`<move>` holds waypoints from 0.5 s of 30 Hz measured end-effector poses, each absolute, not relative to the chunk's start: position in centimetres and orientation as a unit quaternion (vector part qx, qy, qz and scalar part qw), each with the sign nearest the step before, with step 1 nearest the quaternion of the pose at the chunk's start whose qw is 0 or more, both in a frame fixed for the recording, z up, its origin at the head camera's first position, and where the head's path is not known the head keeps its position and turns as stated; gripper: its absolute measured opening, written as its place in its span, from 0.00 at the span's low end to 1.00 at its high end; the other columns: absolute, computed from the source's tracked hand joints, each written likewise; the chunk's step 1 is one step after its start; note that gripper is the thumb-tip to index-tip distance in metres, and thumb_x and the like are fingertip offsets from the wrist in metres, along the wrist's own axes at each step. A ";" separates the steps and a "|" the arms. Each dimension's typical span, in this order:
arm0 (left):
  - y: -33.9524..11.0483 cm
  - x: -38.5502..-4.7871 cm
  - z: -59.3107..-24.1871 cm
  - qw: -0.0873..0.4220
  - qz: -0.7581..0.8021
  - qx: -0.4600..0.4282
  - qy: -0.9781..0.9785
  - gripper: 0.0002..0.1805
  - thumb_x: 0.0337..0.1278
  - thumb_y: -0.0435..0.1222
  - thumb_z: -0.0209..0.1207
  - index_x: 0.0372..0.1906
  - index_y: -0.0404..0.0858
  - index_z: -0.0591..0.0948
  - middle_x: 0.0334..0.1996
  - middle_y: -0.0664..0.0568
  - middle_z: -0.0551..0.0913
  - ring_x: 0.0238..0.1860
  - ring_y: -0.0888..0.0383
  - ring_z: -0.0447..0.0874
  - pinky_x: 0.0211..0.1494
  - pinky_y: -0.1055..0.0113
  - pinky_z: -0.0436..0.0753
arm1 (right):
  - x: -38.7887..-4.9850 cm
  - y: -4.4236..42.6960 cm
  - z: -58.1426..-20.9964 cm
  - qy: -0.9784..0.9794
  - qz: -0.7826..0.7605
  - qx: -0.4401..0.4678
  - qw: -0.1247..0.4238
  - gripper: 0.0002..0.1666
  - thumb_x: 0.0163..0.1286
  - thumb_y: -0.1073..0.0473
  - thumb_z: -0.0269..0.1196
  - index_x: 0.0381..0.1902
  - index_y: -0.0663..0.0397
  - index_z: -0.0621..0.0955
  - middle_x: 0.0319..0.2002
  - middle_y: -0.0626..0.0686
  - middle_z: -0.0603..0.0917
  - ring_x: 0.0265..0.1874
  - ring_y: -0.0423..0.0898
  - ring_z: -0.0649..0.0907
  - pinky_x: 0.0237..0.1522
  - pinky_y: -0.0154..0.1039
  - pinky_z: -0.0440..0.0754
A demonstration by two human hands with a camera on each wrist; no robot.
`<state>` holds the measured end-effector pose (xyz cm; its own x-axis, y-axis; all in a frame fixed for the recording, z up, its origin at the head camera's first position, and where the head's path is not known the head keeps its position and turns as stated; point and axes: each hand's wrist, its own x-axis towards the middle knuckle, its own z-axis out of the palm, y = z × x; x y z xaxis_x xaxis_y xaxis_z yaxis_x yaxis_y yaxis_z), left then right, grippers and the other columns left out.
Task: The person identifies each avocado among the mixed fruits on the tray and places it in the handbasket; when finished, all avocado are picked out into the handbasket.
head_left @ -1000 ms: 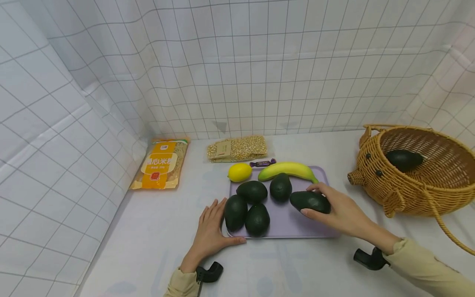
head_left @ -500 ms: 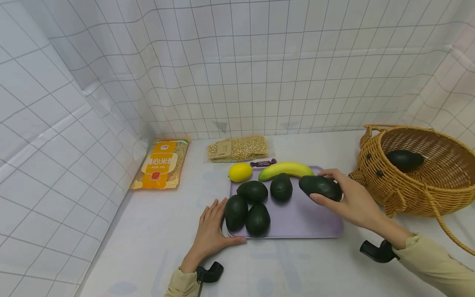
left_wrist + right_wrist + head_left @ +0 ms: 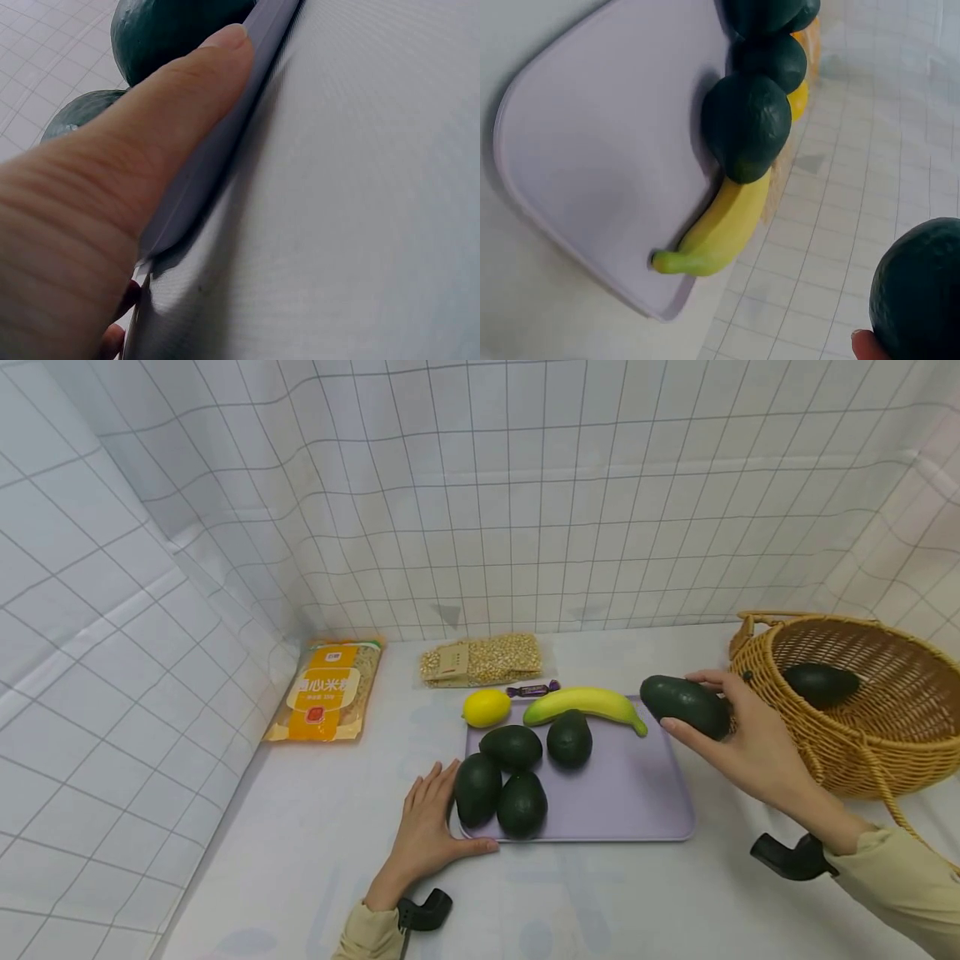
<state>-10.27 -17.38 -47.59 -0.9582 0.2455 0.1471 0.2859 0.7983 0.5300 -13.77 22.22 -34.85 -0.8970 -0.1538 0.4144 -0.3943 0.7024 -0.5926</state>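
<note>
My right hand (image 3: 757, 747) grips a dark green avocado (image 3: 684, 703) in the air, between the tray's right side and the basket. In the right wrist view that avocado (image 3: 922, 292) fills the lower right corner, a fingertip against it. My left hand (image 3: 431, 827) rests at the near left corner of the lilac tray (image 3: 622, 802), fingers extended and thumb along the front rim. Beside it, several avocados (image 3: 522, 804) lie in the tray's left half. A banana (image 3: 585, 702) lies across the tray's back. Another avocado (image 3: 820, 684) is inside the wicker basket (image 3: 900, 758).
A lemon (image 3: 486, 707) sits at the tray's back left corner, near a purple-wrapped candy (image 3: 532, 690). Behind them lies a bag of yellow kernels (image 3: 487, 662). An orange-labelled food packet (image 3: 326, 692) is at the left. Gridded white cloth (image 3: 525, 510) encloses the back and sides.
My right hand has carried the avocado up and to the right, off the tray toward the basket. The left hand stays in place.
</note>
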 end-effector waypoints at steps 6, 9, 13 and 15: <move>-17.3 -10.2 -47.4 0.035 -0.286 -0.139 -0.947 0.65 0.27 0.69 0.68 0.73 0.39 0.58 0.71 0.47 0.59 0.72 0.50 0.45 0.71 0.50 0.41 | -14.0 23.6 -34.2 -0.900 0.372 0.128 0.188 0.38 0.55 0.55 0.72 0.61 0.55 0.69 0.51 0.61 0.75 0.41 0.51 0.74 0.34 0.29 0.67; -17.3 -10.2 -47.4 0.033 -0.287 -0.140 -0.947 0.65 0.27 0.69 0.68 0.73 0.39 0.58 0.71 0.47 0.59 0.72 0.50 0.45 0.72 0.50 0.41 | -14.0 24.3 -33.8 -0.896 0.379 0.115 0.201 0.37 0.56 0.56 0.72 0.61 0.56 0.70 0.52 0.60 0.74 0.40 0.46 0.70 0.34 0.32 0.65; -17.2 -10.1 -47.4 0.032 -0.285 -0.139 -0.948 0.65 0.27 0.69 0.68 0.73 0.39 0.58 0.71 0.47 0.59 0.73 0.50 0.45 0.72 0.51 0.41 | -14.2 25.3 -33.2 -0.893 0.378 0.107 0.220 0.35 0.56 0.59 0.71 0.61 0.59 0.71 0.52 0.59 0.72 0.42 0.44 0.67 0.34 0.36 0.63; -17.2 -10.1 -47.3 0.032 -0.284 -0.139 -0.948 0.65 0.27 0.69 0.68 0.73 0.39 0.58 0.71 0.47 0.59 0.73 0.50 0.45 0.72 0.51 0.41 | -14.4 25.9 -32.9 -0.891 0.377 0.104 0.230 0.35 0.56 0.60 0.71 0.60 0.60 0.71 0.51 0.58 0.71 0.42 0.44 0.66 0.34 0.35 0.62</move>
